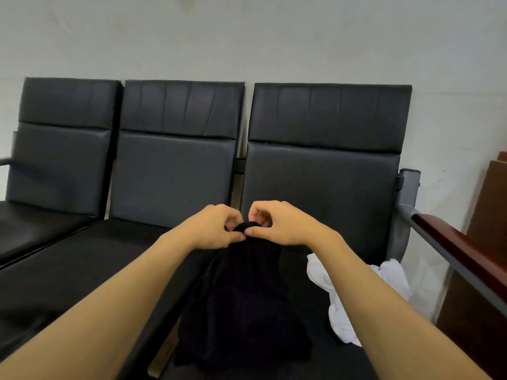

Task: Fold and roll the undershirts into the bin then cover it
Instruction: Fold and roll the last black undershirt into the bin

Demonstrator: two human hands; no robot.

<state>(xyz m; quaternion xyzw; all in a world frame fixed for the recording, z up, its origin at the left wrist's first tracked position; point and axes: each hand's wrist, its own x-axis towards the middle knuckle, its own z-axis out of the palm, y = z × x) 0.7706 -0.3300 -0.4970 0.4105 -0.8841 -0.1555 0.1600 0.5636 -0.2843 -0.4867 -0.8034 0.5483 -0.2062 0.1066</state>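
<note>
Fingers (248,231) around black undershirt (241,303) top

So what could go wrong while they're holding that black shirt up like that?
1. Both hands, left hand and right hand, pinch only the top edge of the black undershirt; it might slip and fall in a heap.
2. The white garment lies crumpled near the seat's edge and could slide off.

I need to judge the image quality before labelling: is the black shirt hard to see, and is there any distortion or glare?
Head view: the black shirt lies dark on the dark seat, so its folds barely show; the white shirt stands out clearly. Wide-angle bending curves the chair backs. Light is soft and even, with only a dull sheen on the seats. Both hands, left hand and right hand, look sharp.
</note>
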